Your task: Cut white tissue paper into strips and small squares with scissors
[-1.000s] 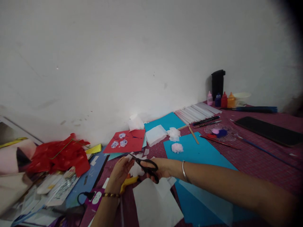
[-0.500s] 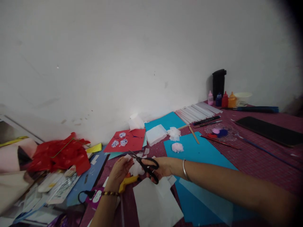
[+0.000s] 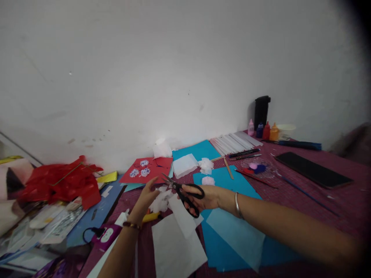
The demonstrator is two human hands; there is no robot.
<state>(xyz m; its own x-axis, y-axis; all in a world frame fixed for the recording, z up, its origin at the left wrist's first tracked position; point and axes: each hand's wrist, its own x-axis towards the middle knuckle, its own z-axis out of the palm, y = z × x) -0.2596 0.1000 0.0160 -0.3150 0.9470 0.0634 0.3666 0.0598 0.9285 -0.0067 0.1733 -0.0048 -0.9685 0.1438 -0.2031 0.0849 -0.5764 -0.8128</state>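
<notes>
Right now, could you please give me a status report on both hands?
Right hand holding black scissors, slightly open. Left hand open near their tips, nothing visible in it. Crumpled white paper between the hands in view; nothing seen blocking the scissors.

Landmark: scissors [image 3: 180, 193], in the right hand [image 3: 210, 196]. Left: the left hand [image 3: 146, 197], just beside; farther left, the plastic bundle [image 3: 62, 183]. Behind-left: the flower card [image 3: 155, 171]. Behind-right: the paper strips [image 3: 233, 143]; farther behind-right, the paint bottles [image 3: 266, 132]. Right: the slab [image 3: 313, 169], on the table [image 3: 342, 200], well apart. In front: the paper sheet [image 3: 176, 251]. Far behind: the wall [image 3: 185, 77].
</notes>
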